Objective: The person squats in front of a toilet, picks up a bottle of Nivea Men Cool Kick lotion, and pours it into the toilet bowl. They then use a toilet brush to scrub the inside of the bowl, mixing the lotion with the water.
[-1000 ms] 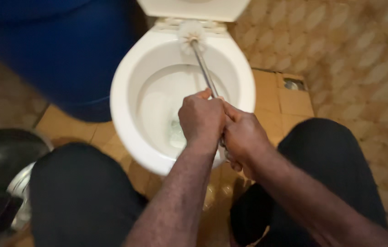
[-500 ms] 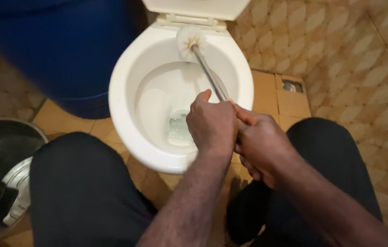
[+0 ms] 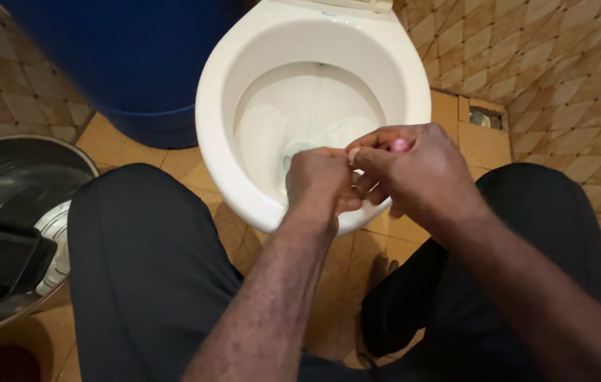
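bare forearms (image 3: 272, 283) — no sleeves; dark trousers (image 3: 138, 269) — plain.

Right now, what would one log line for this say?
left hand | right hand | touching, fingers curled | above toilet bowl | brush unseen

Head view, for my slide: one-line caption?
Both hands meet over a white toilet bowl, beside a blue barrel.

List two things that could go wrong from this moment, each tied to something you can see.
1. Both bare hands, left hand and right hand, are bunched together right over the open toilet bowl. They could touch the rim or the water and pick up germs.
2. The left knee is close to the metal bin, so a shift of weight might knock it.
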